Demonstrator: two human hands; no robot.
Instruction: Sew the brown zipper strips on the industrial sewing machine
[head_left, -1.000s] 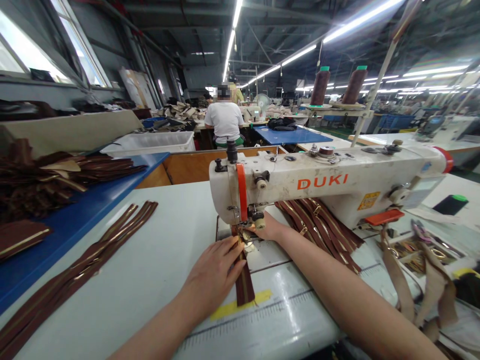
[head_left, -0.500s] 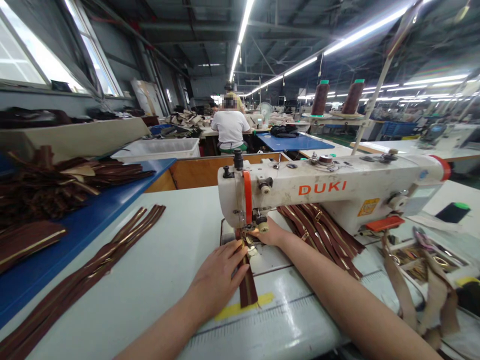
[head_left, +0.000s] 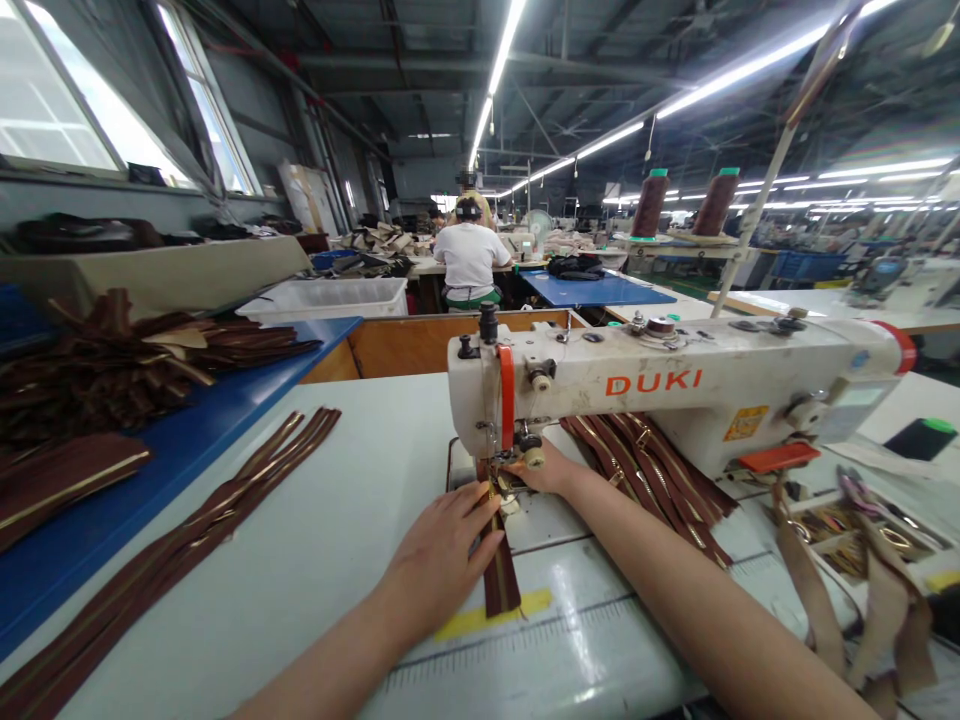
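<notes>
A narrow brown zipper strip (head_left: 501, 585) with a metallic line along it runs under the needle area of a white sewing machine (head_left: 577, 385). My left hand (head_left: 442, 540) lies palm down over its left side. Those fingers are stretched out, fingertips touching the strip close to the presser foot, thumb apart and lower down. From the other side, my right hand (head_left: 546, 468) reaches in behind the machine head, near the strip's far part. Its fingertips are mostly hidden, so their grip is unclear. Several brown zipper strips (head_left: 652, 480) lie beneath the machine arm, beyond my right forearm.
Long zipper strips (head_left: 217, 515) lie on the table's left. A blue surface (head_left: 225, 420) beside it bears a brown pile (head_left: 97, 370). On the right are a parts tray (head_left: 844, 570), beige straps (head_left: 874, 610) and a dark thread cone (head_left: 911, 440). A person (head_left: 471, 255) sits ahead.
The whole view has shifted slightly, placing everything a little further right. Both hands keep nearly the same places at the machine and strip.
</notes>
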